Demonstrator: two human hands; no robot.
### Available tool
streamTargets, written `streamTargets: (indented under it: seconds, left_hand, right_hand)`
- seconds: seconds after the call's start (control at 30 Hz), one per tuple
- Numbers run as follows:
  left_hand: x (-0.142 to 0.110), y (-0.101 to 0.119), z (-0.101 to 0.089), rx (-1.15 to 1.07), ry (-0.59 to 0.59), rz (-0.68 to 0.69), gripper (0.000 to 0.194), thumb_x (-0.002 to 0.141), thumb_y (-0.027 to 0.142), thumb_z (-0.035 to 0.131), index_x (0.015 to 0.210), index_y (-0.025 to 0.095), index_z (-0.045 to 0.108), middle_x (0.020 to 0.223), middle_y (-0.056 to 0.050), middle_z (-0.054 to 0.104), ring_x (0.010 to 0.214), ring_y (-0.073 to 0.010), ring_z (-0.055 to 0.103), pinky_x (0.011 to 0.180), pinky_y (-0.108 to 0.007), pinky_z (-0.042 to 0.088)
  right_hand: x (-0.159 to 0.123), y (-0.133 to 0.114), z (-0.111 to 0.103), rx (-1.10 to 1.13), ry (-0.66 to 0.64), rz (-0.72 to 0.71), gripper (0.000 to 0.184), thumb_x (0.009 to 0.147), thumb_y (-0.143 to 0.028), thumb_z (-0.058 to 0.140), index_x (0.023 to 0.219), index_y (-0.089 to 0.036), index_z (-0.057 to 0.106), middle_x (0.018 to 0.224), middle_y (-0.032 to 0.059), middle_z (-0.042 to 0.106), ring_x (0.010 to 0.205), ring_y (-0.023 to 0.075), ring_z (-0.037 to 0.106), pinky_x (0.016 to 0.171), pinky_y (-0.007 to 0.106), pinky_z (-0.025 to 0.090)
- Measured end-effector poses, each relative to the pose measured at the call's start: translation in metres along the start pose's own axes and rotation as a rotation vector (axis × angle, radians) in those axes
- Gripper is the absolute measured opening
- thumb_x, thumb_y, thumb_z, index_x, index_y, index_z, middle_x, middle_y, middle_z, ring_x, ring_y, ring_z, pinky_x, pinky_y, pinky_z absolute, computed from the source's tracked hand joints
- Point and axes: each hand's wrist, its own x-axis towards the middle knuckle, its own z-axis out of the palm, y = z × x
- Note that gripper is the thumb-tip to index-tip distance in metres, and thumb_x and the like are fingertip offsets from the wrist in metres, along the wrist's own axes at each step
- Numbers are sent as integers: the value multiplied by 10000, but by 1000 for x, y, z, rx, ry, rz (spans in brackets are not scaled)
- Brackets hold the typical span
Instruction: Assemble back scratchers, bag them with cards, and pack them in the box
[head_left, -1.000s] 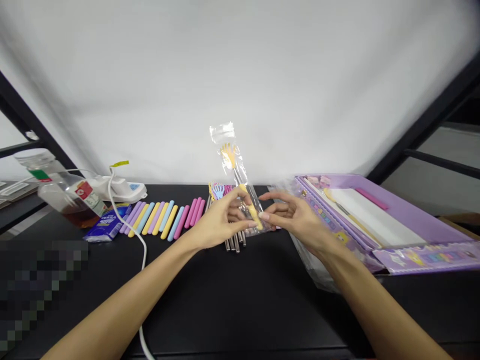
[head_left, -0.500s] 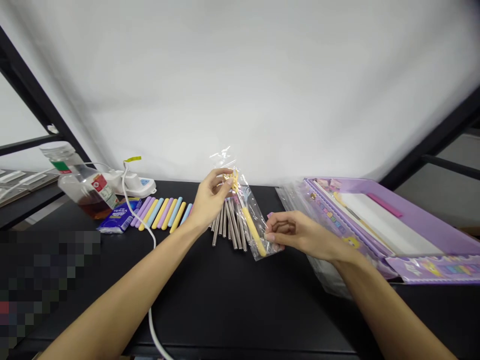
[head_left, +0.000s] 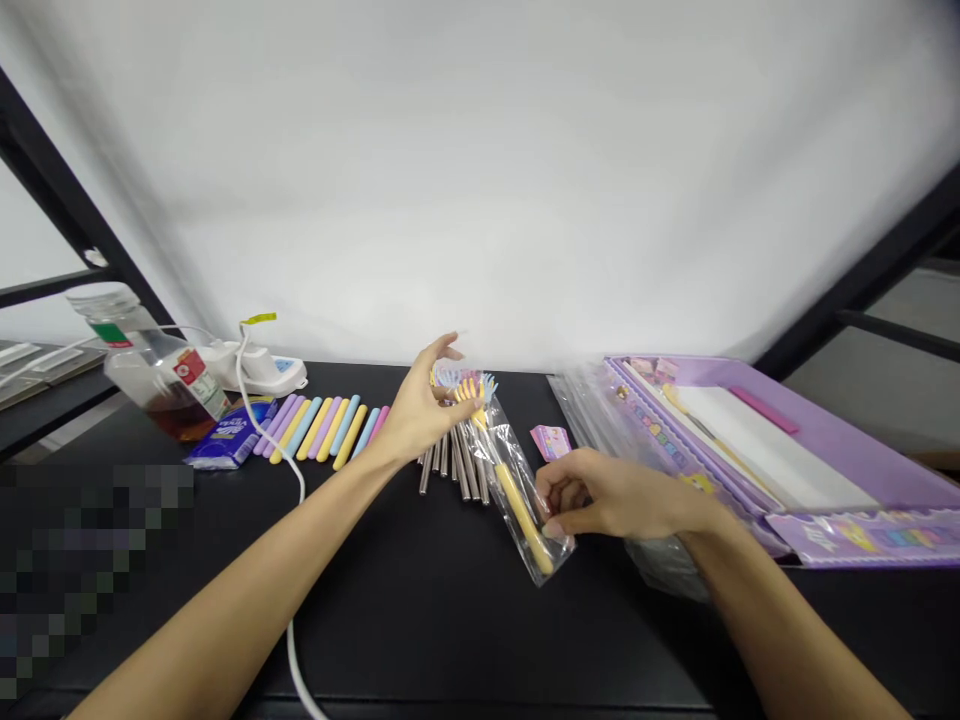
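Note:
A back scratcher [head_left: 517,500] with a yellow handle and yellow claw lies slantwise in a clear plastic bag [head_left: 536,575]. My left hand [head_left: 427,400] grips the claw end between thumb and lower fingers, its index finger lifted away. At the handle end, my right hand [head_left: 600,495] pinches the bag's right edge. Below my left hand, several metal rods [head_left: 465,470] rest on the black table, partly hidden. Light blue claw heads [head_left: 489,385] show behind the yellow claw. A small pink and purple card stack [head_left: 551,442] lies just beyond my right hand.
Several pastel handles [head_left: 322,430] lie in a row at left, near a blue packet [head_left: 232,435], a bottle [head_left: 169,370] and a power strip [head_left: 277,375]. A white cable [head_left: 294,640] crosses the table. At right are clear bags [head_left: 592,410] and a purple box [head_left: 862,460].
The bagged back scratcher has come down and nearer to me, its handle end swinging slightly right. My right hand has lowered with it, uncovering the card stack. My left index finger has lifted.

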Motion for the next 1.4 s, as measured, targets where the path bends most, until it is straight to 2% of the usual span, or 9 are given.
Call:
streamTargets:
  seconds: [0.13,0.23,0.33,0.43,0.5,0.6,0.8,1.03,1.4]
  left_hand:
    - [0,-3,-3,49,-57,-6,949,722,269,830,1527,306,330,1428,-87,468,685,-39,504,797,-318,529]
    - [-3,-3,-2,53,-124,-31,947,735,317,833,1535,333,327,1448,-91,458,698,-53,508,762,-320,536]
    - [-8,0,1,35,-235,-95,960,751,314,821,1552,365,294,1503,-107,410,679,-53,508,670,-303,538]
    - [-14,4,6,3,-337,-142,965,766,303,808,1560,387,266,1559,-116,344,715,-73,543,637,-294,536]
    - [-18,6,10,-24,-408,-164,978,777,297,798,1567,401,231,1573,-123,319,722,-79,555,626,-291,535]
    - [-22,7,14,-28,-492,-182,993,791,288,776,1578,416,184,1595,-135,276,709,-81,542,576,-276,522]
    - [-26,6,19,7,-519,-177,982,781,264,767,1579,382,206,1601,-141,273,726,-87,525,578,-268,528]
    - [-25,12,17,22,-506,-185,999,787,304,783,1578,431,186,1626,-123,222,806,-120,574,647,-305,571]
    - [-24,12,16,28,-475,-205,1012,790,262,779,1573,476,175,1608,-87,279,754,-94,551,644,-304,585]
  right_hand:
    - [-3,2,-5,-49,36,-11,295,749,-410,820,852,-172,682,708,1,662,683,149,641,649,265,518]
    - [-2,3,-16,-126,331,-6,311,846,-460,713,971,-176,708,777,41,706,724,181,659,678,313,534]
    - [3,0,-33,-354,550,53,302,835,-325,713,1092,-165,709,1020,109,757,926,245,697,834,387,546]
    - [10,-6,-47,-551,410,100,670,651,-220,856,1288,-174,655,1317,129,685,1204,319,633,1033,448,486]
    - [15,-6,-49,-598,352,131,783,593,-224,899,1330,-176,637,1339,133,675,1247,340,612,1057,468,477]
    - [20,0,-46,-604,407,122,704,618,-207,894,1283,-164,669,1266,133,714,1208,327,641,1038,461,498]
    - [14,14,-43,-511,491,46,599,652,-194,880,1224,-199,705,1246,116,720,1140,291,687,1008,442,527]
    - [0,11,-46,-383,679,-178,501,776,-298,792,1263,-264,679,1297,68,702,1185,269,655,999,445,537]
    - [8,18,-47,-501,470,0,499,730,-205,827,1216,-231,718,1250,51,734,1183,274,654,1021,398,498]
